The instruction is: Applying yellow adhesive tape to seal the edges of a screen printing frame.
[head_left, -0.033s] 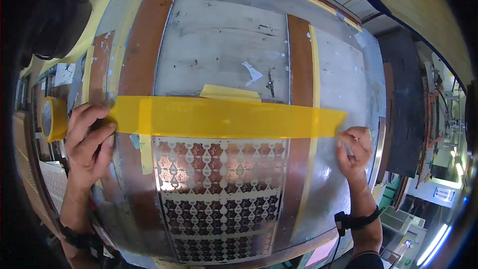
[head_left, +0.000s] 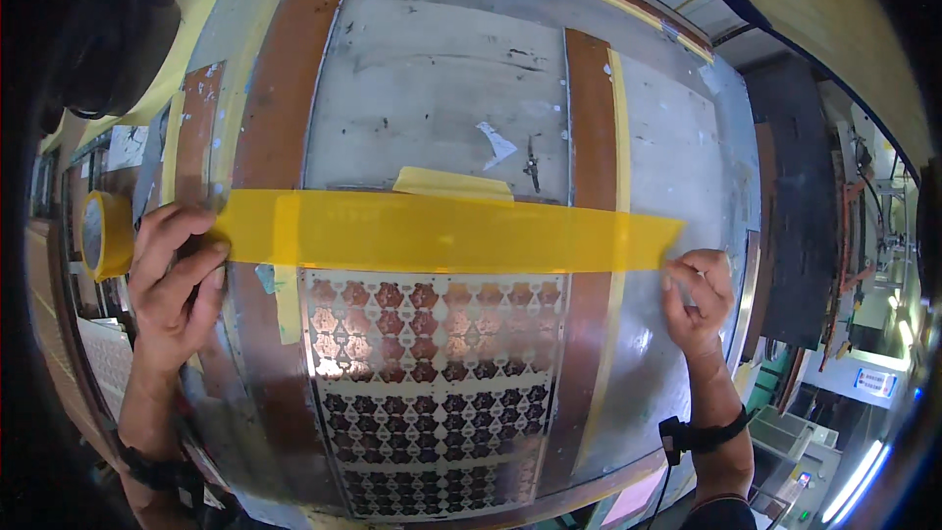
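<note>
A wide strip of translucent yellow adhesive tape (head_left: pixel 461 233) stretches from side to side between my hands. It lies across the upper edge of a copper-and-cream circuit panel (head_left: pixel 437 393) printed with rows of repeated shapes. My left hand (head_left: pixel 182 280) has its fingers closed on the strip's left end. Just left of those fingers is the yellow tape roll (head_left: pixel 103 234); whether the strip runs on to it is hidden behind the hand. Toward the right, my right hand (head_left: pixel 701 299) pinches the strip's lower right corner, while the upper corner sticks out free.
Brown boards (head_left: pixel 592 118) and pale yellow tape lines flank the panel on a scuffed grey work surface (head_left: pixel 432 88). A short pale yellow tape piece (head_left: pixel 454 183) sits above the strip. At upper left is a dark rounded object (head_left: pixel 123 34); shelving and a light tube (head_left: pixel 852 483) stand at right.
</note>
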A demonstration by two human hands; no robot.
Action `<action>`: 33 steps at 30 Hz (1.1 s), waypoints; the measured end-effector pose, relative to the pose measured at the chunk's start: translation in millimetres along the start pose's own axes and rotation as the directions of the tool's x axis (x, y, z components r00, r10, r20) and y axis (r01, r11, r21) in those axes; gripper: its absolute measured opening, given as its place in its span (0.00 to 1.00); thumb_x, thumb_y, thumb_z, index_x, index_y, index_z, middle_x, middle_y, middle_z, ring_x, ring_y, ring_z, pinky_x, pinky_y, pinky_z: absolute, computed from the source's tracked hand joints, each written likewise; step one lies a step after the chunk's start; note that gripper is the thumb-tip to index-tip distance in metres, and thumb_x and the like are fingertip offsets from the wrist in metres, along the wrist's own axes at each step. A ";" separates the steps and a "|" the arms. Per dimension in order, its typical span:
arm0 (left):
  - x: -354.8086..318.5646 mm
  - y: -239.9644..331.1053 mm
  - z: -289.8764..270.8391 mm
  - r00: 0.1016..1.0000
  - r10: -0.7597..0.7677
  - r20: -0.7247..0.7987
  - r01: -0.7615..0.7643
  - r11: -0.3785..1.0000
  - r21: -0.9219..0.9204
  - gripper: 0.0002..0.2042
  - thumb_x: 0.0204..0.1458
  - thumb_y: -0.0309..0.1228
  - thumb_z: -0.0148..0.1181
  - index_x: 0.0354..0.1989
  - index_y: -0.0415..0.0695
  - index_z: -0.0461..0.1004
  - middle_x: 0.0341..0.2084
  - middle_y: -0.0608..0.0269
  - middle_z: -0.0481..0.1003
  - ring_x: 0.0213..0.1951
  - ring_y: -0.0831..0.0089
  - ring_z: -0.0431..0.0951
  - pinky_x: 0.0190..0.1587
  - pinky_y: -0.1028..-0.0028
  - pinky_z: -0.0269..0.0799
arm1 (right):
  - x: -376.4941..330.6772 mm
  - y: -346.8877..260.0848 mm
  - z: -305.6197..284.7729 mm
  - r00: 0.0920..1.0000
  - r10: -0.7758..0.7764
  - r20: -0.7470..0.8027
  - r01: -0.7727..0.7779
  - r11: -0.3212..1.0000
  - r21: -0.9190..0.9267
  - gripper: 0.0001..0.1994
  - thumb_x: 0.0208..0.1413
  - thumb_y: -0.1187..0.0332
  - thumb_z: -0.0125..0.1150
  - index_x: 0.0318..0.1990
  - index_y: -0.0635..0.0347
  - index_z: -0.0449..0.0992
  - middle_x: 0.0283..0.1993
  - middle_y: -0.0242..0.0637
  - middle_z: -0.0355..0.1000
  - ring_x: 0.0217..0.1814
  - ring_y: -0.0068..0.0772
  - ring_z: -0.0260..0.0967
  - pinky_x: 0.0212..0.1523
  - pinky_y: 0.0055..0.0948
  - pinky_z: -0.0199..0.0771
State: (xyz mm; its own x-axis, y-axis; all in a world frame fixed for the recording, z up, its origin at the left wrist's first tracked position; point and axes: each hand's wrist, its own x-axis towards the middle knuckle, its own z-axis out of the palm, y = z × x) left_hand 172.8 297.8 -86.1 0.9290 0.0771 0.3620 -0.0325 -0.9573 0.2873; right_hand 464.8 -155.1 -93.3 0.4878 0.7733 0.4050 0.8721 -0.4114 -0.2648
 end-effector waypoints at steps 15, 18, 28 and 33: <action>1.2 3.8 1.9 1.000 0.002 0.000 -0.002 1.000 0.015 0.10 0.42 0.21 0.60 0.35 0.36 0.78 0.46 0.49 0.75 0.48 0.48 0.74 0.53 0.53 0.69 | 0.9 3.9 -1.2 1.000 -0.001 -0.007 0.001 1.000 -0.023 0.11 0.36 0.80 0.65 0.33 0.62 0.81 0.36 0.36 0.73 0.37 0.40 0.69 0.37 0.34 0.71; -2.4 0.0 1.4 0.999 -0.003 0.039 0.002 1.000 0.011 0.08 0.50 0.25 0.59 0.38 0.37 0.78 0.49 0.49 0.75 0.52 0.46 0.73 0.57 0.53 0.67 | 1.2 3.7 -1.9 1.000 -0.012 -0.006 0.012 0.999 -0.038 0.12 0.36 0.80 0.65 0.33 0.62 0.81 0.36 0.36 0.73 0.37 0.40 0.70 0.37 0.33 0.71; -3.4 -8.5 -4.3 0.999 0.027 -0.036 -0.027 0.999 -0.018 0.10 0.42 0.23 0.63 0.35 0.38 0.81 0.45 0.52 0.77 0.46 0.51 0.76 0.51 0.56 0.72 | -1.9 -4.3 0.2 1.000 0.021 0.022 -0.021 1.000 0.007 0.11 0.41 0.79 0.63 0.36 0.65 0.80 0.38 0.42 0.73 0.38 0.41 0.70 0.40 0.34 0.71; -1.0 -4.0 -7.3 1.000 0.002 -0.028 -0.002 1.000 -0.024 0.09 0.41 0.23 0.65 0.34 0.39 0.81 0.45 0.53 0.77 0.46 0.52 0.76 0.51 0.58 0.72 | -1.9 -7.9 2.5 0.997 0.074 0.010 -0.074 0.997 0.017 0.10 0.44 0.83 0.61 0.36 0.66 0.79 0.39 0.42 0.72 0.40 0.41 0.69 0.42 0.34 0.70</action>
State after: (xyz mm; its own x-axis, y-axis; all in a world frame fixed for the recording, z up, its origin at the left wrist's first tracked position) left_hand 169.3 303.6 -81.1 0.9184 0.0833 0.3868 -0.0435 -0.9505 0.3078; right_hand 456.9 -152.2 -94.2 0.5505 0.7455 0.3759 0.8328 -0.4590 -0.3093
